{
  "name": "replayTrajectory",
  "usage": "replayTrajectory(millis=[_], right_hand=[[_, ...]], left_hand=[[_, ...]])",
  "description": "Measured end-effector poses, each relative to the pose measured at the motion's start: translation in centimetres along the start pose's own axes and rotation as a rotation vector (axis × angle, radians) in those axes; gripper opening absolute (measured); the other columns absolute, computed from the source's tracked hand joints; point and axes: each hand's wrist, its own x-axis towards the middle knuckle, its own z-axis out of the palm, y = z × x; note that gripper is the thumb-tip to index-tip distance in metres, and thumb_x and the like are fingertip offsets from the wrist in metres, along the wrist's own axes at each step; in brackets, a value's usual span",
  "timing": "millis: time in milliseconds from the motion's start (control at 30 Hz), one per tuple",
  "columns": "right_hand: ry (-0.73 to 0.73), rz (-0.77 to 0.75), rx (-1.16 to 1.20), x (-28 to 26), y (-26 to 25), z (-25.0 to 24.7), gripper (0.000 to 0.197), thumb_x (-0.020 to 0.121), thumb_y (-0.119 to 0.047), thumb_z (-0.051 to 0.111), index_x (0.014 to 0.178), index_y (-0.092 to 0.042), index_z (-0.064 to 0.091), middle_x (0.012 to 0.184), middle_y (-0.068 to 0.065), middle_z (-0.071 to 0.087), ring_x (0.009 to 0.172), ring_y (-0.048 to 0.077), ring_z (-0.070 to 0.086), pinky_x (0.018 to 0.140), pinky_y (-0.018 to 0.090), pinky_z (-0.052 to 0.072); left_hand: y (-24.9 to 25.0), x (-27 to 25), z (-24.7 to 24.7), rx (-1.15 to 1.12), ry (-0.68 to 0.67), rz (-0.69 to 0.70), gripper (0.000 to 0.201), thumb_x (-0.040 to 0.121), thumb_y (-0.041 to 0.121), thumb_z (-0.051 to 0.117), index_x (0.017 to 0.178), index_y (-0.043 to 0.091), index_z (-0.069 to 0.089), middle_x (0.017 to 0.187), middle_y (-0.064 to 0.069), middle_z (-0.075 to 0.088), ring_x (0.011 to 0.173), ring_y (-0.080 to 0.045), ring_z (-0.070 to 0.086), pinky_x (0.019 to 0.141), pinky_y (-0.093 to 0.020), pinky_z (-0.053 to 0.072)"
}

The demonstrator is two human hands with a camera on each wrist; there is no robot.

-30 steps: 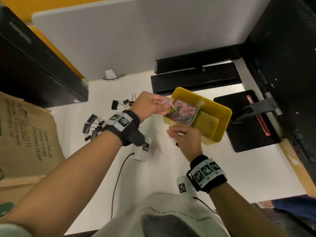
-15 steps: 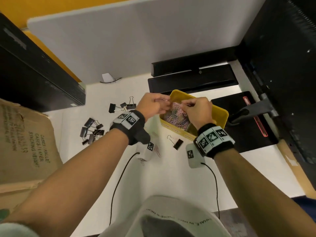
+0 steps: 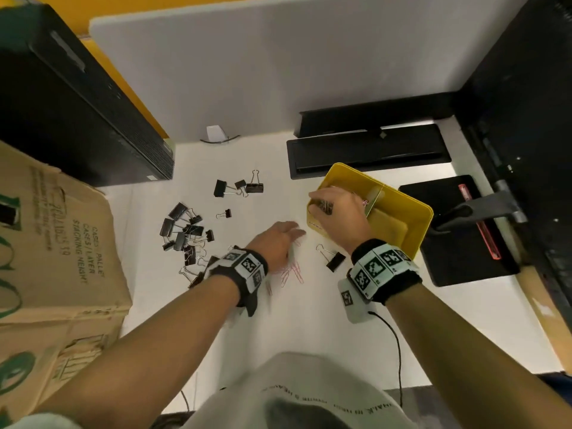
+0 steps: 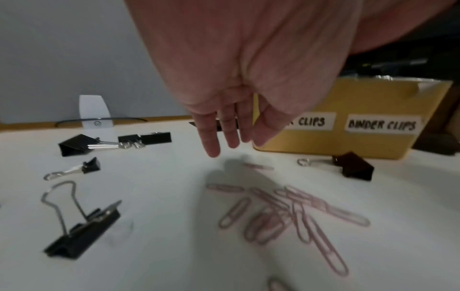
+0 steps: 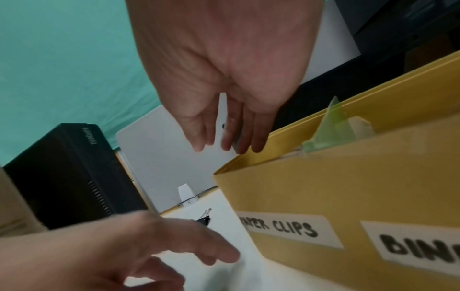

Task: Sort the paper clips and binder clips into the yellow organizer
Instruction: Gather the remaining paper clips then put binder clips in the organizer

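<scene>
The yellow organizer (image 3: 416, 233) stands right of centre, labelled "PAPER CLIPS" and "BINDER CLIPS" on its front (image 5: 323, 189). My right hand (image 3: 318, 205) hangs over its left, paper-clip compartment with fingers loosely straight (image 5: 224, 147); I see nothing held in it. My left hand (image 3: 294, 232) is low over the table, fingers straight (image 4: 231, 145), just above several loose pink paper clips (image 4: 286, 212) (image 3: 291, 270). One black binder clip (image 3: 334, 260) lies in front of the organizer. A heap of binder clips (image 3: 185, 233) lies to the left.
Three more binder clips (image 3: 238, 187) lie farther back, and a small one (image 3: 225, 213) lies near them. A cardboard box (image 3: 52, 261) and a black computer case (image 3: 77, 113) bound the left. A black tray (image 3: 365, 150) sits behind the organizer, and a black pad (image 3: 458, 249) lies right of it.
My left hand has dropped from the organizer's rim down to the table beside the pink paper clips. My right hand stays over the paper-clip compartment, and its fingers have loosened.
</scene>
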Motion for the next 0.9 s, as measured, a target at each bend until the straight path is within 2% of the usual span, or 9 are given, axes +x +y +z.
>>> replayTrajectory(millis=[100,167,267,333,400,500,567,733,900], right_hand=[[0.024,-0.121,0.037,-1.3,-0.4,0.7,0.027,0.089,-0.016,0.061,0.116,-0.014,0.065,0.117,0.004,0.065,0.106,0.014,0.057,0.092,0.012,0.038],[-0.024,-0.207,0.084,-2.4,-0.1,1.7,0.025,0.088,-0.012,0.063,0.112,-0.012,0.068,0.106,0.006,0.069,0.093,0.014,0.062,0.084,0.026,0.053],[-0.153,-0.193,0.057,-3.8,0.8,3.6,0.027,0.085,-0.013,0.065,0.112,-0.012,0.067,0.101,0.007,0.070,0.090,0.016,0.064,0.085,0.025,0.050],[-0.284,-0.090,-0.053,-4.7,1.6,5.2,0.043,0.085,-0.021,0.067,0.126,-0.013,0.057,0.115,0.008,0.063,0.106,0.020,0.058,0.096,0.025,0.041],[-0.420,0.039,-0.186,-5.7,2.3,6.9,0.069,0.083,-0.032,0.068,0.139,-0.009,0.037,0.133,0.012,0.047,0.124,0.026,0.045,0.106,0.030,0.033],[-0.506,0.126,-0.409,-6.7,2.2,9.2,0.090,0.077,-0.045,0.070,0.140,0.000,0.024,0.137,0.020,0.034,0.128,0.032,0.035,0.108,0.036,0.029],[-0.455,0.124,-0.403,-7.1,1.9,10.1,0.077,0.077,-0.040,0.071,0.132,-0.001,0.033,0.130,0.018,0.037,0.120,0.033,0.040,0.100,0.037,0.037],[-0.421,0.048,-0.276,-7.2,1.8,11.3,0.035,0.085,-0.016,0.061,0.116,-0.004,0.050,0.120,0.017,0.046,0.110,0.034,0.047,0.087,0.040,0.045],[-0.411,-0.062,-0.389,-6.8,2.7,12.1,0.014,0.091,-0.004,0.052,0.098,-0.006,0.063,0.107,0.011,0.054,0.093,0.025,0.058,0.074,0.026,0.042]], left_hand=[[0.2,-0.3,1.0,0.168,-0.030,0.043,0.056,0.084,0.009,0.053,0.137,0.011,0.034,0.143,-0.005,0.031,0.128,-0.026,0.029,0.094,-0.039,0.045],[-0.3,-1.2,2.1,0.250,-0.002,0.111,0.043,0.085,0.006,0.050,0.127,0.004,0.045,0.131,-0.010,0.043,0.120,-0.030,0.038,0.080,-0.040,0.051],[-2.0,-3.4,3.7,0.272,0.069,0.249,0.037,0.068,0.000,0.064,0.105,0.001,0.059,0.109,-0.015,0.059,0.102,-0.036,0.055,0.067,-0.038,0.056],[-3.5,-4.2,4.5,0.234,0.157,0.268,0.049,0.059,0.001,0.071,0.107,0.003,0.061,0.108,-0.015,0.063,0.098,-0.034,0.060,0.077,-0.039,0.057],[-3.6,-5.2,4.4,0.163,0.222,0.196,0.048,0.076,0.015,0.059,0.123,0.007,0.052,0.123,-0.016,0.057,0.110,-0.034,0.054,0.092,-0.042,0.050],[-2.1,-6.2,3.6,0.123,0.048,-0.021,0.069,0.085,0.041,0.054,0.143,0.017,0.025,0.147,-0.011,0.029,0.129,-0.035,0.031,0.105,-0.044,0.037],[-1.0,-6.3,4.0,0.112,-0.014,-0.116,0.072,0.082,0.039,0.061,0.141,0.017,0.026,0.142,-0.010,0.031,0.124,-0.035,0.031,0.096,-0.044,0.044],[0.3,-5.9,6.7,0.075,0.080,-0.086,0.033,0.084,0.004,0.049,0.117,0.002,0.050,0.115,-0.015,0.047,0.100,-0.032,0.046,0.085,-0.041,0.046],[0.2,-5.9,7.3,0.056,0.126,-0.079,0.030,0.087,-0.002,0.044,0.113,0.004,0.057,0.107,-0.013,0.053,0.098,-0.029,0.050,0.083,-0.035,0.044]])
